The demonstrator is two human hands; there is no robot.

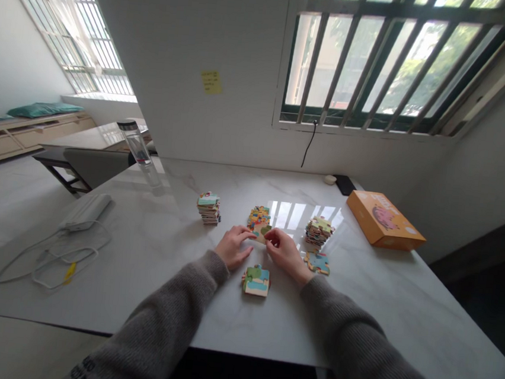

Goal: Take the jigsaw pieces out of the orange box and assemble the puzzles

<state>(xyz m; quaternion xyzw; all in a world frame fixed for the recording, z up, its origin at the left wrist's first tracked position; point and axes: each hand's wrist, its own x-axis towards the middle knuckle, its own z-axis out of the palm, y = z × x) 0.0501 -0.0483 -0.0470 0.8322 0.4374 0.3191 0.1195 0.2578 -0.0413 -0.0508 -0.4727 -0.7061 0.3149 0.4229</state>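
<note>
A partly joined jigsaw puzzle point(259, 216) lies flat in the middle of the table, in yellow, red and green. My left hand point(233, 247) rests at its lower left edge, fingers apart, with the fingertips touching it. At the lower right corner, my right hand point(283, 251) has its thumb and fingers closed on the edge of a puzzle piece. Closer to me is a small pile of puzzle pieces point(256, 281) in green, blue and cream. Stacks of pieces stand on both sides: a left stack point(209, 209) and a right stack point(318, 231). Blue puzzle pieces point(317, 263) lie beside my right wrist.
An orange box point(384, 221) sits at the right on the white table point(168, 318). A black phone-like object point(344, 185) lies at the back. To the left are a white power strip with its cable point(85, 212) and a clear bottle point(135, 143).
</note>
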